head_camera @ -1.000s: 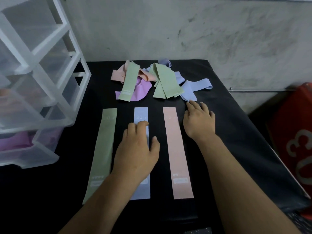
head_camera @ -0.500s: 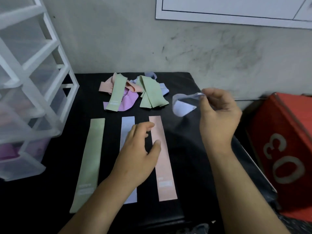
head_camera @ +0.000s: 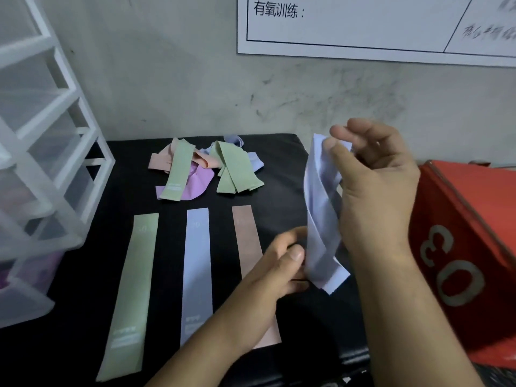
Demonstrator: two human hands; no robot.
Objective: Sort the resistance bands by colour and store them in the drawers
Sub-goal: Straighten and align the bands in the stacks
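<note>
My right hand [head_camera: 374, 188] pinches the top of a pale blue band [head_camera: 321, 219] and holds it hanging above the black table [head_camera: 282, 169]. My left hand [head_camera: 276, 263] pinches the same band near its lower end. Three bands lie flat side by side: a green band [head_camera: 131, 291], a blue band [head_camera: 196, 261] and a pink band [head_camera: 245, 233], the pink one partly under my left arm. A jumbled pile [head_camera: 206, 169] of green, pink, purple and blue bands lies at the back of the table.
A translucent white drawer unit [head_camera: 42, 169] stands at the left, with purple bands showing in a lower drawer [head_camera: 36, 272]. A red box [head_camera: 469, 252] marked 03 sits to the right of the table. A grey wall with a white chart is behind.
My right hand picked the pale blue band off the table and raised it. My left hand left the flat blue band and moved right to take the hanging band's lower end.
</note>
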